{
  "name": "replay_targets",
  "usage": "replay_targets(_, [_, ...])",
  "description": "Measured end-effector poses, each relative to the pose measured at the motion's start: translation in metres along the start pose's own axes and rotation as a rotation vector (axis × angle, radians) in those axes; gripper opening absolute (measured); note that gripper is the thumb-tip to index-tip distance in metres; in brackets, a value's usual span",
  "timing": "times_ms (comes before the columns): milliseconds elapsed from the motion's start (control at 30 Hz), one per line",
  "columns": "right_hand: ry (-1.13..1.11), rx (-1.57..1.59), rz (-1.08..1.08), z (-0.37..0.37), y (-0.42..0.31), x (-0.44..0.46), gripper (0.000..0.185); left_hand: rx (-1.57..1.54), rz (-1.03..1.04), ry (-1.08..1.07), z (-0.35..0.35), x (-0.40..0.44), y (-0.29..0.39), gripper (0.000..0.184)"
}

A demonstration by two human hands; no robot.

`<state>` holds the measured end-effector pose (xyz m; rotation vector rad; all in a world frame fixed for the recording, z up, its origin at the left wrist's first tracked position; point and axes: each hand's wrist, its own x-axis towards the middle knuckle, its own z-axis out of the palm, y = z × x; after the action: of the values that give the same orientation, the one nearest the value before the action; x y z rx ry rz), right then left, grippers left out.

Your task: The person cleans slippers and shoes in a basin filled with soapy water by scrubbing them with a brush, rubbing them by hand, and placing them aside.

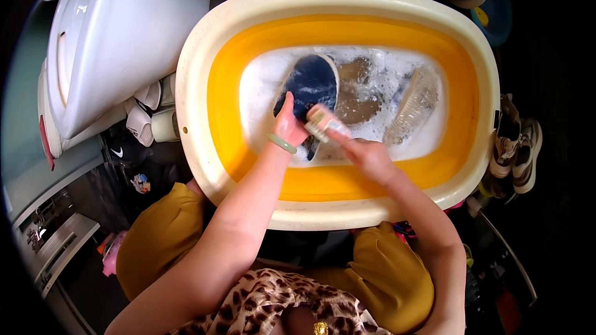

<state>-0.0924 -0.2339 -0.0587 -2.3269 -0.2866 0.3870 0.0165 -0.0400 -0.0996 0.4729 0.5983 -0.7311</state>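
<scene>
My left hand (pixel 287 125), with a pale green bangle at the wrist, grips a dark blue shoe (pixel 315 79) with a whitish edge, tilted above the suds. My right hand (pixel 370 156) is closed around a scrubbing brush (pixel 324 124), its head close against the lower part of the shoe. Motion blurs the brush, so I cannot tell whether its bristles touch. Both hands are over a yellow tub (pixel 233 99) with a cream rim. A second shoe (pixel 415 108) lies in the foamy water at the right, its pale, see-through patterned sole facing up.
White foam (pixel 264 77) covers much of the brownish water (pixel 360 108). A white basin (pixel 133 31) stands at the upper left, with several light shoes (pixel 139 123) beneath it. Beside the tub's right rim is a pair of sneakers (pixel 526 155). My knees (pixel 391 273) are against the near side.
</scene>
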Motion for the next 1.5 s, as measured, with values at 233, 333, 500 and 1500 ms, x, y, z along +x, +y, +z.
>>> replay_targets(233, [0.117, -0.373, 0.082, -0.024, 0.047, 0.072, 0.052, 0.135, -0.144, -0.023, 0.007, 0.026, -0.022, 0.061])
replay_targets(333, [0.185, -0.224, 0.227, -0.01, 0.039, 0.067, 0.046, 0.091, -0.168, -0.06, 0.013, 0.024, -0.021, 0.061])
replay_targets(500, [0.047, 0.02, 0.249, 0.014, -0.008, 0.025, 0.046, 0.01, -0.206, 0.085, 0.008, 0.022, -0.019, 0.078])
replay_targets(1500, [0.15, -0.31, 0.271, -0.015, 0.05, 0.074, 0.047, 0.082, -0.114, 0.058, 0.024, 0.028, -0.023, 0.067])
